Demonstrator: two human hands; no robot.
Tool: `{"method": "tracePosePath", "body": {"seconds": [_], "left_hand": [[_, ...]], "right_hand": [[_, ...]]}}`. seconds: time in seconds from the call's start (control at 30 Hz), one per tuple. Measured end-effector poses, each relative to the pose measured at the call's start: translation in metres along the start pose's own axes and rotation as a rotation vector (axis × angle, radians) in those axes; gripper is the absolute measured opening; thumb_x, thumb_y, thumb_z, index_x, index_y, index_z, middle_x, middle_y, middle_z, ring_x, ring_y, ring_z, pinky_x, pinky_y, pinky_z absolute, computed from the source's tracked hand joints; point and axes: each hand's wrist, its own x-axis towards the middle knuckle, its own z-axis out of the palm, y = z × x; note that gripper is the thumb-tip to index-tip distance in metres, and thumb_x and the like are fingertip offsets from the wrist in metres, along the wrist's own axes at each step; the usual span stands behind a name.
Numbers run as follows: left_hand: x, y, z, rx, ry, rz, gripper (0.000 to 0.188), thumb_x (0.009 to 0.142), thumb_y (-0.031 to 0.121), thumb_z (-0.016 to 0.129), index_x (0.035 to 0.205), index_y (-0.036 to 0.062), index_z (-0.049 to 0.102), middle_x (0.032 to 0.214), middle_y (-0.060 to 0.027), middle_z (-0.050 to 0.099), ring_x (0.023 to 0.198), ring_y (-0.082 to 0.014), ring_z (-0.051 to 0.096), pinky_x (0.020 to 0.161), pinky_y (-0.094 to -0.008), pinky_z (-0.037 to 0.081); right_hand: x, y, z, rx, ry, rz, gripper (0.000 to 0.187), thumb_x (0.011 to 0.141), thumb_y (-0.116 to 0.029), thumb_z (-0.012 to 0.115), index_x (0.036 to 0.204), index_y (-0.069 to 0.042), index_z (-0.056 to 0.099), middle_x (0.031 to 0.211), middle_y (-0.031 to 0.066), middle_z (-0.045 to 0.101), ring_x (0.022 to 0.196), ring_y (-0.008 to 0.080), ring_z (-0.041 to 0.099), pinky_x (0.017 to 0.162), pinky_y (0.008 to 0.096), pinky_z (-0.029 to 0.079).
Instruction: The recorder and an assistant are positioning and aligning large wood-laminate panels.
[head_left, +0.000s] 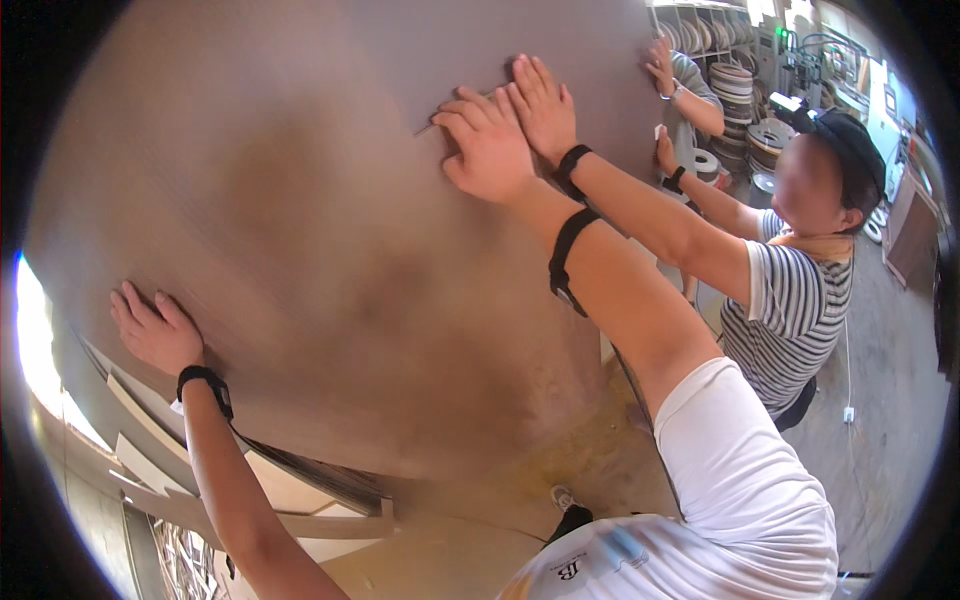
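A large brown sheet-like panel (330, 230) fills most of the view. My left hand (158, 332) lies against its left part, fingers spread and holding nothing. Near the panel's upper middle, my right hand (490, 150) presses on the surface with bent fingers, the thumb apart from them. A thin dark stick-like piece (424, 130) juts out from under its fingertips; the rest of it is hidden. Right beside it, touching or nearly so, a co-worker's hand (545, 110) rests flat on the same panel. Dark bands circle both my wrists.
A co-worker in a striped shirt (790, 310) and dark cap stands close on my right. Another person's hand (661, 68) touches the panel's far right edge. Behind are stacked rolls (732, 100) and a leaning board (912, 232). Curved boards (150, 415) lie below left.
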Motion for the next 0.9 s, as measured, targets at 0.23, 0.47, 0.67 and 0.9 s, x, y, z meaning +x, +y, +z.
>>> {"method": "tracePosePath", "body": {"seconds": [0.23, 0.47, 0.67, 0.9], "left_hand": [[0.000, 0.010, -0.003, 0.021, 0.029, -0.002, 0.058, 0.112, 0.039, 0.054, 0.164, 0.0141, 0.053, 0.171, -0.0166, 0.049, 0.155, -0.0415, 0.046, 0.126, -0.0553, 0.037], [0.004, 0.004, 0.000, 0.023, 0.034, 0.015, 0.058, 0.112, 0.039, 0.054, 0.164, 0.0129, 0.054, 0.170, -0.0174, 0.050, 0.154, -0.0418, 0.048, 0.125, -0.0550, 0.038], [0.001, 0.003, 0.004, 0.010, 0.018, 0.031, 0.056, 0.111, 0.036, 0.057, 0.160, 0.0095, 0.058, 0.164, -0.0204, 0.056, 0.149, -0.0434, 0.053, 0.124, -0.0562, 0.041], [-0.001, -0.025, 0.015, 0.078, 0.021, 0.066, 0.055, 0.111, 0.039, 0.057, 0.160, 0.0128, 0.059, 0.165, -0.0193, 0.056, 0.151, -0.0417, 0.053, 0.124, -0.0544, 0.043]], "right_hand": [[-0.002, 0.004, -0.002, 0.112, -0.030, 0.019, 0.052, 0.081, -0.020, 0.072, 0.131, -0.009, 0.071, 0.132, 0.0124, 0.068, 0.139, 0.0341, 0.060, 0.131, 0.0589, 0.034], [-0.003, 0.002, 0.001, 0.126, 0.009, 0.033, 0.053, 0.078, -0.017, 0.072, 0.131, -0.008, 0.070, 0.131, 0.0137, 0.068, 0.130, 0.0363, 0.062, 0.127, 0.0588, 0.040], [-0.007, 0.006, 0.003, 0.152, 0.056, 0.058, 0.055, 0.074, -0.009, 0.073, 0.129, -0.010, 0.070, 0.132, 0.0117, 0.067, 0.131, 0.0371, 0.062, 0.126, 0.0623, 0.042], [-0.009, 0.001, 0.012, 0.178, 0.111, 0.057, 0.054, 0.072, -0.007, 0.071, 0.126, -0.010, 0.071, 0.129, 0.0114, 0.069, 0.128, 0.0379, 0.064, 0.125, 0.0634, 0.044]]}}
